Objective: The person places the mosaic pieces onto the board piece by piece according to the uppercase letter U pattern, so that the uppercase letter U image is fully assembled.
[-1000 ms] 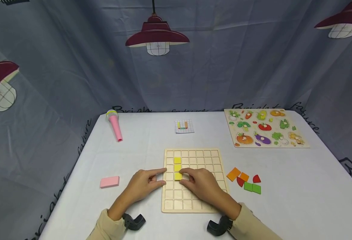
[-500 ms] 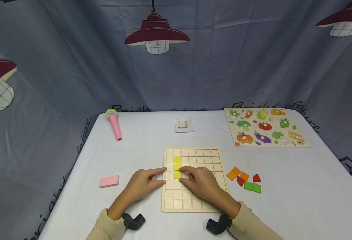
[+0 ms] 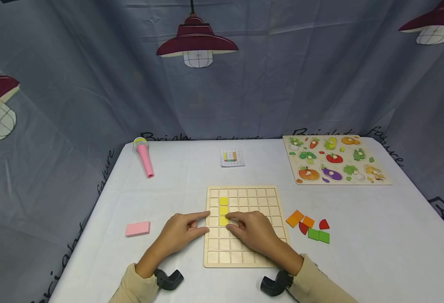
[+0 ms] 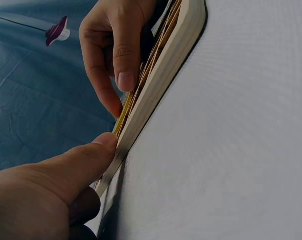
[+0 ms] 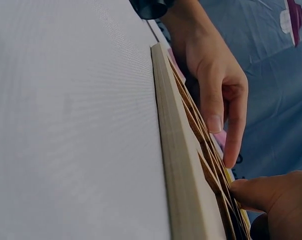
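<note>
Right hand point(image 3: 257, 229): released, set over the grid board point(image 3: 256, 200), thumb and index finger parted at the right side of the nearest yellow tile point(image 3: 223, 221). Firm contact with this tile cannot be confirmed.

Left hand point(image 3: 180, 231): released, positioned at the left edge of the grid board. Thumb and index finger are parted; the thumb tip meets the edge in the left wrist view.

Tile location: the nearest yellow tile lies in the second column from the left of the grid board, fourth row from its far edge. Two other yellow tiles point(image 3: 223, 206) occupy the second and third rows of the same column, forming one continuous strip.

Surrounding items, referenced to the grid board:
- Just beside its right edge: orange pieces point(image 3: 295, 219), red pieces point(image 3: 323, 224) with one rounded side, and green pieces point(image 3: 313, 234), grouped loosely.
- Left, beyond the left hand: a pink block point(image 3: 138, 229).
- Beyond its far edge: a card point(image 3: 232, 158) printed with a U-shaped coloured pattern on a grid.
- Far left: a pink toy microphone point(image 3: 145, 158).
- Far right: a vegetable puzzle point(image 3: 318, 164).
- Beneath: a white-covered table point(image 3: 184, 185).
- Behind: a grey-blue backdrop point(image 3: 104, 84) printed with red lamps.
</note>
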Motion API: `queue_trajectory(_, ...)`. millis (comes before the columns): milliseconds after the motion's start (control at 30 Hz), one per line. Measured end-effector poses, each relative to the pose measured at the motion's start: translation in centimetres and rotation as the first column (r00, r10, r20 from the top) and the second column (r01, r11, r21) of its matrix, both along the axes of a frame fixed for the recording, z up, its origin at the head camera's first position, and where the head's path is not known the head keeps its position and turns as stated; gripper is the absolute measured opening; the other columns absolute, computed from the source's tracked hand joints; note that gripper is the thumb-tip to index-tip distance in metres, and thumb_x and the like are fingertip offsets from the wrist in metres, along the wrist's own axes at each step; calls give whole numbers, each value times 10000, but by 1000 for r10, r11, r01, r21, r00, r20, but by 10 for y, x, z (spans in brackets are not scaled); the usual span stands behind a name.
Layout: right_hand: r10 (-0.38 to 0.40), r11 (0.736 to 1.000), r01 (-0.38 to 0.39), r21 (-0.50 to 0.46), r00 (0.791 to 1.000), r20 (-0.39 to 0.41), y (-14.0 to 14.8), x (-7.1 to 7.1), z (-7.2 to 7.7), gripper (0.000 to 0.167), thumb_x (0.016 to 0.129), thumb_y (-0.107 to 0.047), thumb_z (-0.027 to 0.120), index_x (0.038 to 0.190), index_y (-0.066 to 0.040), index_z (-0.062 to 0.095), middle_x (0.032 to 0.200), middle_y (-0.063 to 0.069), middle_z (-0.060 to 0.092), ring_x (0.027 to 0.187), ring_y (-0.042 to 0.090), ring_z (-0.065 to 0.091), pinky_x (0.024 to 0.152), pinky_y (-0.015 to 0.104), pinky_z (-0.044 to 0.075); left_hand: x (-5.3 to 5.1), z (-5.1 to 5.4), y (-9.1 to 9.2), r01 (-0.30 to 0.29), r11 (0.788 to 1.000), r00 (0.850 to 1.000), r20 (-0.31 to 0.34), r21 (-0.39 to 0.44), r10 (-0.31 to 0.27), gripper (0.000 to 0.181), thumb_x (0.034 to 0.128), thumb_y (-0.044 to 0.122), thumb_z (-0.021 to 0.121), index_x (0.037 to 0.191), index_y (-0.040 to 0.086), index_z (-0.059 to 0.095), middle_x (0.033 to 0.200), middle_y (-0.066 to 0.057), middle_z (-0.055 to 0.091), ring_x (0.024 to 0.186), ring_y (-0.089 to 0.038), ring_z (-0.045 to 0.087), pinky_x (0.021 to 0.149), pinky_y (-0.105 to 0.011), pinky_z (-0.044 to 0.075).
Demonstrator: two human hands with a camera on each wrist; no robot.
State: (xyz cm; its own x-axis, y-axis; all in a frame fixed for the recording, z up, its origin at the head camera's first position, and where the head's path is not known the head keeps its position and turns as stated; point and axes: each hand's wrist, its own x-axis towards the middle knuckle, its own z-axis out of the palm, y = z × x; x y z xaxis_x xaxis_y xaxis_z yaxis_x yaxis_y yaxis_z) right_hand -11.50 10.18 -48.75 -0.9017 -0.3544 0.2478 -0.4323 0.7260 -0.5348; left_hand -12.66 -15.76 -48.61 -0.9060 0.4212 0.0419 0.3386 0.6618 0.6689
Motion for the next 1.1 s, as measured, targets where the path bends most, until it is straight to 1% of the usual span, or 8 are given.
queue_trajectory(267, 34, 999, -35, -36, 999, -23, 4, 1, -2, 240, 909, -277, 791, 1131, -188, 795, 520, -209, 333, 469, -49, 289, 466, 195, 242, 0, 0, 0, -1, 1000, 1000, -9, 7, 1, 443, 895, 371, 801, 1314, 252, 719, 563, 183, 464, 512, 13, 401, 524, -212, 330)
queue_trajectory(367, 57, 995, -59, -86, 998, -25, 9, 4, -4, 227, 923, -262, 782, 1136, -185, 791, 523, -215, 316, 467, -51, 274, 469, 185, 239, 0, -1, 0, -4, 1000, 1000, -11, 5, 5, 442, 896, 379, 798, 1313, 255, 719, 562, 184, 461, 510, 16, 395, 523, -211, 331)
queue_trajectory(500, 74, 984, -82, -160, 996, -59, 17, 9, -3, 211, 915, -221, 795, 1120, -172, 795, 533, -224, 304, 471, -57, 269, 470, 174, 251, 0, -2, 0, -7, 1000, 1000, -18, 9, 7, 440, 895, 380, 799, 1309, 251, 721, 561, 184, 460, 508, 16, 393, 520, -211, 331)
queue_trajectory(567, 74, 980, -86, -179, 995, -73, 21, 11, -2, 207, 912, -213, 801, 1114, -171, 797, 540, -230, 302, 475, -61, 270, 470, 171, 253, 0, -2, 0, -7, 1000, 1000, -19, 14, 8, 440, 894, 377, 800, 1307, 244, 723, 562, 183, 461, 508, 13, 394, 515, -213, 330)
queue_trajectory(733, 40, 982, -53, -182, 996, -75, 35, 18, -3, 210, 898, -229, 817, 1102, -180, 802, 551, -238, 299, 481, -63, 277, 468, 169, 246, 2, -3, 1, -10, 1000, 1000, -10, 14, 10, 441, 892, 375, 803, 1306, 242, 723, 560, 182, 456, 506, 14, 387, 515, -209, 323)
queue_trajectory(867, -3, 982, -17, -188, 994, -108, 51, 22, -3, 203, 882, -215, 832, 1080, -184, 804, 560, -232, 303, 491, -60, 277, 461, 172, 246, 2, -3, 1, -6, 1000, 1000, -10, 15, 7, 446, 892, 372, 804, 1309, 239, 721, 556, 177, 451, 505, 15, 378, 517, -207, 316)
queue_trajectory(967, -50, 982, 25, -187, 990, -129, 64, 25, -2, 202, 868, -195, 842, 1066, -177, 805, 571, -226, 300, 501, -55, 276, 462, 174, 247, 1, -3, 0, -9, 1000, 1000, -13, 18, 9, 447, 891, 375, 805, 1309, 241, 722, 559, 174, 451, 508, 14, 378, 520, -208, 316)
queue_trajectory(1100, -130, 978, 106, -181, 983, -126, 82, 27, 1, 206, 850, -159, 851, 1051, -148, 804, 577, -212, 300, 507, -40, 275, 457, 188, 250, 1, -3, 0, -17, 999, 1000, -5, 27, 17, 448, 886, 373, 809, 1305, 239, 724, 560, 171, 452, 510, 10, 378, 521, -209, 316)
